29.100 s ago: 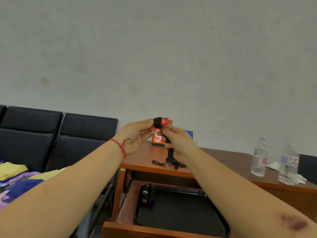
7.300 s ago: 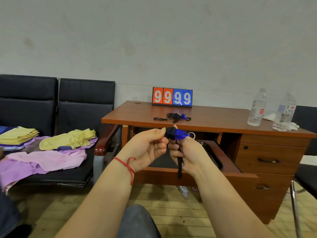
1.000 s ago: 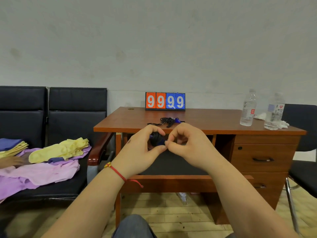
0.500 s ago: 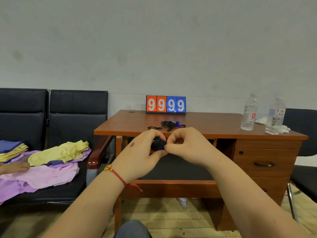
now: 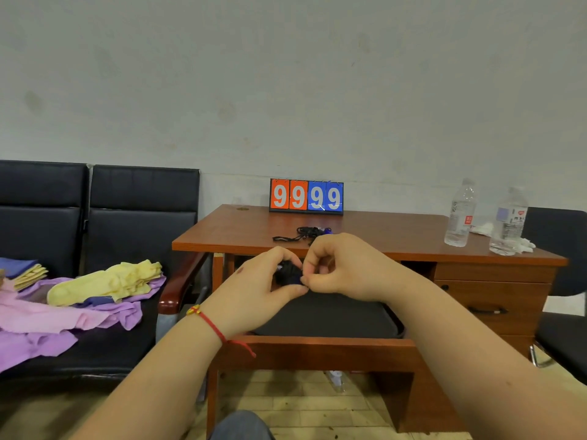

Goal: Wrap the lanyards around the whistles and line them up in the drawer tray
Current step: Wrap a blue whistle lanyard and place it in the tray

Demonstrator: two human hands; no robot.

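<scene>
We hold a whistle (image 5: pixel 287 274), its blue body almost hidden under black lanyard cord, in front of us above the dark tray (image 5: pixel 327 319) that sits in the open desk drawer (image 5: pixel 317 352). Our left hand (image 5: pixel 254 290) curls round the bundle, thumb under it and fingers over the top; our right hand (image 5: pixel 344 269) pinches at its right edge with thumb and forefinger, the other fingers folded in. We judge the cord's loose end is being tucked: best to keep the coils squeezed tight with the left hand while the right pushes the end beneath a turn. Another whistle with its loose lanyard (image 5: pixel 305 234) lies on the desk (image 5: pixel 381 233) beyond, near a scoreboard (image 5: pixel 306 196) reading 9999
</scene>
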